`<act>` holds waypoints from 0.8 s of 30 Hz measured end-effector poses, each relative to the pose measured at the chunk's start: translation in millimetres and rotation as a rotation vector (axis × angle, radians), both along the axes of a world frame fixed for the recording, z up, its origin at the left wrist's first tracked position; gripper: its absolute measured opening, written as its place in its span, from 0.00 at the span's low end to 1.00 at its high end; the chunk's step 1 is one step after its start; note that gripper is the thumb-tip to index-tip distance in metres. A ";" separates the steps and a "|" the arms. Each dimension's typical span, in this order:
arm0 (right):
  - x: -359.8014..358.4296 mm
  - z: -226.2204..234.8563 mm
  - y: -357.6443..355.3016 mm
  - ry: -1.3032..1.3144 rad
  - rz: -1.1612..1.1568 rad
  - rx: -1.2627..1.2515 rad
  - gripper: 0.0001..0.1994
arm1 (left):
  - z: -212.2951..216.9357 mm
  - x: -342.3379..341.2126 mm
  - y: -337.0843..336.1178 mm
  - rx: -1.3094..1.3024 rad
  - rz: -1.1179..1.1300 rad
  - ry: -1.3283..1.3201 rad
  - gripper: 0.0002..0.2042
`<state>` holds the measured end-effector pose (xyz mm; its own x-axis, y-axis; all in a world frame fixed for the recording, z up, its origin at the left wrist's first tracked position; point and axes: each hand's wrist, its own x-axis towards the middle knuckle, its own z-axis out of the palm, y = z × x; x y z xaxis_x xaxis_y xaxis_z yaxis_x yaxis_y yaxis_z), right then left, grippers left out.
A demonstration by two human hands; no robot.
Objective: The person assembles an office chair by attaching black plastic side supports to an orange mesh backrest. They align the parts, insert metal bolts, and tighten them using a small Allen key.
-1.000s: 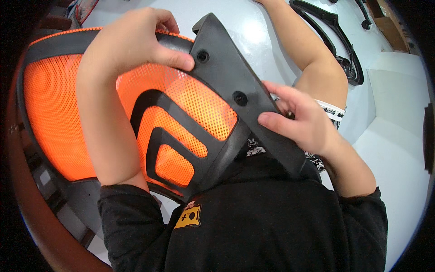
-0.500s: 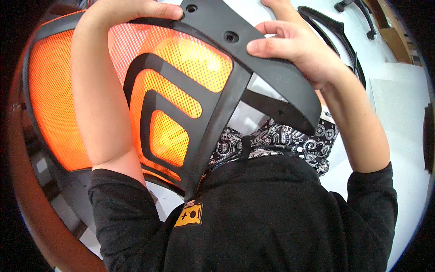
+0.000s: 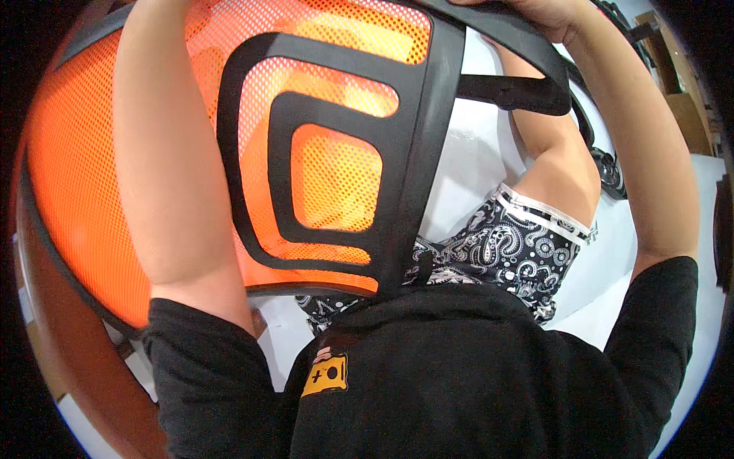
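Light is bright (the orange mesh (image 3: 336, 180) glows); edges curve into black.

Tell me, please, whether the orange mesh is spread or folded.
Spread: the mesh stretches across the black frame, with no fold showing in its visible part.

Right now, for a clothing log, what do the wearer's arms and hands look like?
Loose black short sleeves leave both forearms bare, with no markings showing. The right hand, partly visible, looks ungloved; the left hand is out of frame.
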<state>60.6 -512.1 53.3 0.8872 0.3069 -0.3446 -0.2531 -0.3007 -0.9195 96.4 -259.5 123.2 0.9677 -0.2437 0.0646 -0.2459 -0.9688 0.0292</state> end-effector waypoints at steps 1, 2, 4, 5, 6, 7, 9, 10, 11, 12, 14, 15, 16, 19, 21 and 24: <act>1.2 -2.6 -0.9 -0.025 0.077 0.061 0.29 | 14.8 -12.4 9.7 -0.406 -0.421 0.366 0.31; 3.8 -1.5 -1.6 -0.023 0.098 0.062 0.29 | 18.3 -17.5 11.3 -0.483 -0.467 0.403 0.31; 7.8 2.7 1.4 -0.012 0.135 0.065 0.30 | 19.2 -17.7 7.8 -0.300 -0.189 0.163 0.30; 9.3 7.5 2.0 -0.056 0.136 0.056 0.29 | 19.5 -19.6 4.9 -0.037 0.129 -0.117 0.29; 8.5 14.4 3.8 -0.083 0.157 0.023 0.29 | 19.6 -21.7 9.3 -0.058 0.128 -0.153 0.28; 7.7 21.4 2.7 -0.110 0.177 -0.010 0.29 | 20.2 -23.4 6.7 -0.069 0.123 -0.183 0.28; 2.0 29.7 5.7 -0.132 0.189 -0.096 0.30 | 19.3 -30.7 0.0 -0.022 0.203 -0.239 0.25; -12.3 36.3 -2.7 -0.189 0.190 -0.162 0.30 | 22.7 -40.0 3.6 -0.328 -0.107 0.024 0.25; -15.1 34.0 -1.6 -0.188 0.161 -0.169 0.31 | 24.8 -44.1 16.3 -0.625 -0.425 0.285 0.25; -19.7 31.6 -2.4 -0.187 0.133 -0.176 0.32 | 25.3 -51.9 3.3 -0.264 -0.077 -0.019 0.24; -26.1 19.8 -6.1 -0.194 0.093 -0.155 0.32 | 28.4 -64.1 -2.6 -0.086 -0.057 -0.087 0.23; -28.7 12.3 -10.3 -0.202 0.082 -0.128 0.32 | 32.7 -68.3 2.1 -0.268 -0.416 0.080 0.22; -28.8 -3.0 -9.5 -0.278 0.180 0.132 0.28 | 29.8 -64.3 -7.7 -0.011 -0.105 -0.025 0.22; -31.2 -31.8 -31.7 -0.127 -0.045 0.049 0.26 | 11.6 -31.2 -4.9 0.029 -0.180 -0.037 0.34; -29.3 -56.3 -42.1 -0.217 -0.097 -0.106 0.24 | -3.8 -12.6 14.2 0.286 -0.122 -0.082 0.39; -34.8 -94.7 -54.6 -0.560 -0.172 -0.281 0.29 | -35.1 14.5 51.0 0.294 -0.044 -0.024 0.35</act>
<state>25.8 -566.6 -41.4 0.9843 0.1098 0.1379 0.1757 -0.5466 -0.8187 110.8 -208.5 88.2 0.9547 -0.2973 0.0079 -0.2854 -0.9231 -0.2578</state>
